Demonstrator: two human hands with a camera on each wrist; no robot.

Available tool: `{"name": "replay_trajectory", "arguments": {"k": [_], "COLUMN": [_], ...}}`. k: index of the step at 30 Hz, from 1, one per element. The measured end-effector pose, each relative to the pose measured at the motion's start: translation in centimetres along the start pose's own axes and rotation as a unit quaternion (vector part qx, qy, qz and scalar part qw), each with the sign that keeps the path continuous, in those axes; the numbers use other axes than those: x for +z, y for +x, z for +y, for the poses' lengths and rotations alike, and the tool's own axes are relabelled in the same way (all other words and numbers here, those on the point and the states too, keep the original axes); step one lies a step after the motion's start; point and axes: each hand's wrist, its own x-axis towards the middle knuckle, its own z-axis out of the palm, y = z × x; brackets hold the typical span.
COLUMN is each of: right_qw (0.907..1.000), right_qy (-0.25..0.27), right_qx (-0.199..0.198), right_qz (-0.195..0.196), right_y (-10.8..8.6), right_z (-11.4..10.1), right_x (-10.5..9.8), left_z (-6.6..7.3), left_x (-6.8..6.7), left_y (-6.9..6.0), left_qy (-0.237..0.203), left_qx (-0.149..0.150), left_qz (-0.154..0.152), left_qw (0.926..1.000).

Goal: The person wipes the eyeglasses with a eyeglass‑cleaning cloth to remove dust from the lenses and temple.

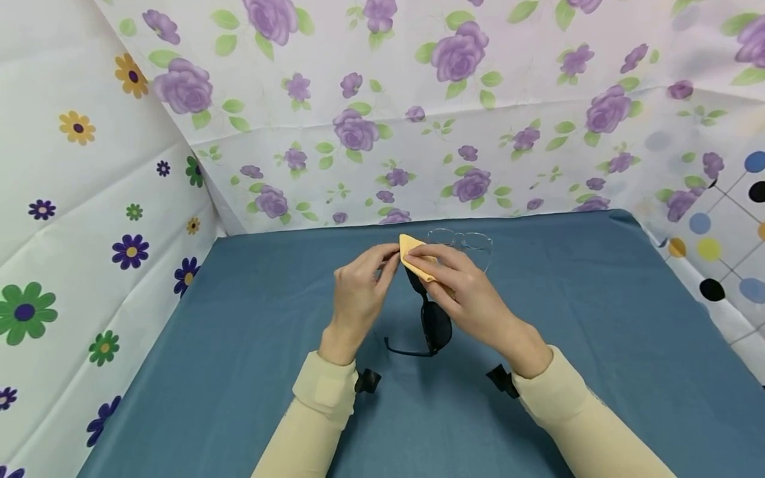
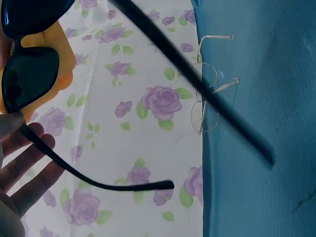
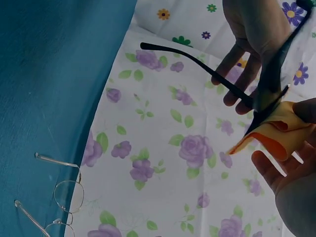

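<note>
Dark sunglasses point(image 1: 435, 325) are held up above the table between both hands. My left hand point(image 1: 360, 292) pinches them at the corner where one temple meets the frame, as the left wrist view shows at the lens point(image 2: 30, 79). My right hand point(image 1: 472, 299) grips a folded yellow cloth point(image 1: 412, 255) against the far part of the sunglasses. In the right wrist view the cloth point(image 3: 279, 129) wraps over the frame's edge, and one black temple point(image 3: 197, 64) sticks out. The cloth hides part of the frame in the head view.
Thin wire-framed clear glasses point(image 1: 460, 239) lie at the back of the blue-covered table point(image 1: 269, 372), just beyond the hands. A flowered cloth wall point(image 1: 358, 133) rises behind the table, with patterned sheets at either side.
</note>
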Motion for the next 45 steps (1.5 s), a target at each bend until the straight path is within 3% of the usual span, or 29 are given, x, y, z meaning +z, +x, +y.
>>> {"name": "replay_trajectory", "arguments": {"k": [6, 19, 22, 25, 27, 32, 33, 35, 36, 39, 45], "right_qw": [0.999, 0.9963, 0.9942, 0.9862, 0.9752, 0.9335, 0.9271, 0.9232, 0.9244, 0.9411, 0.9711], "right_qy": [0.03, 0.053, 0.075, 0.137, 0.184, 0.257, 0.261, 0.255, 0.249, 0.204, 0.125], "right_qx": [0.014, -0.017, -0.009, 0.038, 0.099, 0.25, 0.268, 0.28, 0.278, 0.249, 0.179], "right_qz": [-0.03, -0.066, -0.077, -0.085, -0.073, 0.011, 0.029, 0.065, 0.081, 0.104, 0.096], "right_y": [-0.4, -0.2, -0.2, -0.1, 0.0, 0.3, 0.4, 0.5, 0.5, 0.4, 0.2], "right_z": [-0.2, -0.2, -0.1, 0.0, 0.1, 0.4, 0.4, 0.5, 0.5, 0.6, 0.5], "right_x": [-0.2, -0.4, -0.5, -1.0, -1.5, -2.7, -2.8, -2.8, -2.8, -2.3, -0.8], "left_z": [-0.5, -1.4, -1.6, -1.8, -1.8, -1.7, -1.7, -1.6, -1.6, -1.4, -1.1], "left_x": [-0.3, -0.9, -1.1, -1.2, -1.2, -1.1, -1.1, -1.0, -0.9, -0.8, -0.4], "left_y": [0.1, -0.1, -0.1, -0.1, -0.1, 0.0, 0.0, 0.1, 0.1, 0.1, 0.0], "left_qy": [-0.004, -0.034, -0.032, -0.033, -0.039, -0.062, -0.067, -0.075, -0.079, -0.084, -0.08], "left_qx": [-0.009, -0.052, -0.054, -0.057, -0.057, -0.059, -0.059, -0.058, -0.057, -0.051, -0.039], "left_qz": [0.024, 0.056, 0.063, 0.07, 0.07, 0.053, 0.048, 0.039, 0.035, 0.025, 0.007], "left_qw": [0.9997, 0.9965, 0.996, 0.9954, 0.9952, 0.9949, 0.9948, 0.9947, 0.9947, 0.9948, 0.996]}}
